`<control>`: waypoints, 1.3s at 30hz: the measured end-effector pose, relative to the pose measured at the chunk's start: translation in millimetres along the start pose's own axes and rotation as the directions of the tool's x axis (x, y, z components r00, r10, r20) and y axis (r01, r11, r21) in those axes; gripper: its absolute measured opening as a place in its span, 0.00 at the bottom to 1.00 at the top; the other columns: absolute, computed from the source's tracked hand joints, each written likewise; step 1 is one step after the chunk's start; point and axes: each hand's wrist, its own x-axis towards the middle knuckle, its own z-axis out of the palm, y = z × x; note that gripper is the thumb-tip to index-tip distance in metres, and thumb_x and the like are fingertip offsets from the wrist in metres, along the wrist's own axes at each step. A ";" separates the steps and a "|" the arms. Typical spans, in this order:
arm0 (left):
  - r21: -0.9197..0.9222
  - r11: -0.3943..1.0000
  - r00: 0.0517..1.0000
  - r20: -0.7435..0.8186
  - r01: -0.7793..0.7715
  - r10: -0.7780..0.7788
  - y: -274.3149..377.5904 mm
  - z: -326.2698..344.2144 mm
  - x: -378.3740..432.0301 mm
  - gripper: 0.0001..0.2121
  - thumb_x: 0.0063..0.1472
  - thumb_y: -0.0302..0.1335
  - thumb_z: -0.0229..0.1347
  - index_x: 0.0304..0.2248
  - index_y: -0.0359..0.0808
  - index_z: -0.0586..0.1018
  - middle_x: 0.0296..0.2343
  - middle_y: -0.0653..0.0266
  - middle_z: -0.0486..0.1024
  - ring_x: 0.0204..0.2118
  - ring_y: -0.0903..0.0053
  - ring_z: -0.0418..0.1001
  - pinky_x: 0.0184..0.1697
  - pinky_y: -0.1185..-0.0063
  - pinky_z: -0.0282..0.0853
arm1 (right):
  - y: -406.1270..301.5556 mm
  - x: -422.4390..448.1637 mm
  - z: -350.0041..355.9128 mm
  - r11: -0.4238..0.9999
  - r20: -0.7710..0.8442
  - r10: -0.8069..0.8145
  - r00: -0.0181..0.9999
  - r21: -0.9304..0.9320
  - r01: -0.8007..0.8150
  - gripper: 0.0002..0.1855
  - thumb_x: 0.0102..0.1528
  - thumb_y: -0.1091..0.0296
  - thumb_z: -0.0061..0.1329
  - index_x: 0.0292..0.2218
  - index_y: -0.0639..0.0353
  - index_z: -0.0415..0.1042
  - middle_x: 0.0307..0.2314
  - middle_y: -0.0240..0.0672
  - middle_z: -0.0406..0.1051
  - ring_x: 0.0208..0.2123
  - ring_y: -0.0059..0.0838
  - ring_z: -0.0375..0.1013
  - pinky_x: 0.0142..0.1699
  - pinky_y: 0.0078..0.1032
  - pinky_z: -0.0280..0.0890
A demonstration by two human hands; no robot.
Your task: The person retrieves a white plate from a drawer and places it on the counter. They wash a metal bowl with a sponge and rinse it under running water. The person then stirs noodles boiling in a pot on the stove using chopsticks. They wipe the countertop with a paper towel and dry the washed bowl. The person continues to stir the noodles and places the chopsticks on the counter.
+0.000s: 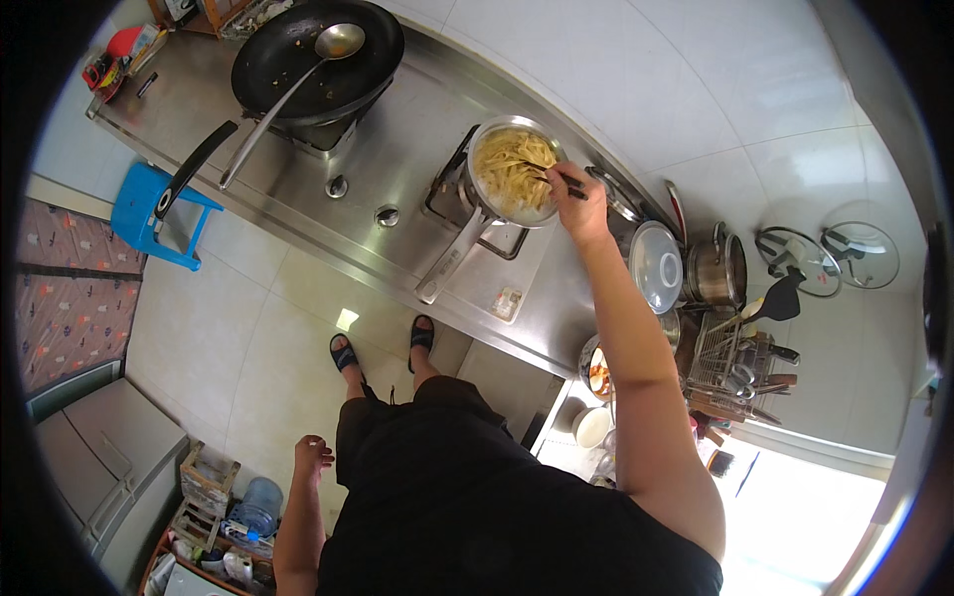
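My right hand (577, 200) grips dark chopsticks (572, 185), whose tips are in the noodles (514, 164). The noodles lie in a steel saucepan (479, 195) on the right burner of a steel stove counter, its handle (452, 253) pointing toward me. My left hand (313, 454) hangs at my side over the floor, fingers loosely curled; whether it holds anything cannot be told. To the left, a black wok (272, 82) sits on the other burner with a metal ladle (339, 42) resting in it and food bits on its surface.
Right of the saucepan stand a plastic-lidded container (656, 267), a steel pot (715, 272) and a utensil rack (719, 350). Glass lids (861, 255) hang on the wall. The wok's handle (195, 167) juts past the counter edge above a blue plastic stool (141, 212).
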 end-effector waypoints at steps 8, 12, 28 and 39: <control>-0.021 1.000 1.000 -0.012 0.018 -0.018 -4.8 -0.6 -0.1 0.06 0.59 0.25 0.47 0.36 0.35 0.69 0.20 0.58 0.72 0.16 0.71 0.71 0.18 0.75 0.67 | -19.0 14.1 -68.2 0.811 -0.192 0.352 0.916 0.551 -0.196 0.12 0.58 0.65 0.45 0.28 0.65 0.68 0.17 0.34 0.67 0.12 0.22 0.65 0.16 0.19 0.60; 0.004 0.999 0.999 -0.014 0.045 -0.045 -12.5 -4.2 7.7 0.07 0.59 0.25 0.47 0.37 0.35 0.69 0.21 0.57 0.73 0.17 0.70 0.72 0.18 0.75 0.67 | 5.5 8.7 -75.0 0.831 -0.254 0.367 0.895 0.522 -0.192 0.12 0.59 0.65 0.44 0.28 0.65 0.68 0.17 0.34 0.66 0.11 0.23 0.65 0.16 0.19 0.60; -0.031 0.999 1.000 0.002 0.016 -0.016 -15.8 -5.9 8.8 0.07 0.59 0.25 0.47 0.37 0.36 0.69 0.21 0.58 0.73 0.18 0.70 0.72 0.19 0.75 0.68 | 62.6 -19.9 -31.0 0.435 -0.030 0.528 0.849 0.868 -0.240 0.13 0.59 0.64 0.43 0.31 0.67 0.69 0.19 0.39 0.69 0.13 0.34 0.69 0.19 0.25 0.64; -0.024 0.999 1.000 0.004 0.021 -0.021 -16.5 -3.5 11.0 0.06 0.59 0.25 0.47 0.37 0.36 0.70 0.22 0.58 0.73 0.19 0.70 0.72 0.20 0.75 0.68 | -4.7 -13.5 -7.9 0.817 0.205 0.213 0.955 0.500 -0.289 0.10 0.56 0.66 0.48 0.31 0.66 0.72 0.22 0.36 0.71 0.20 0.24 0.70 0.26 0.21 0.64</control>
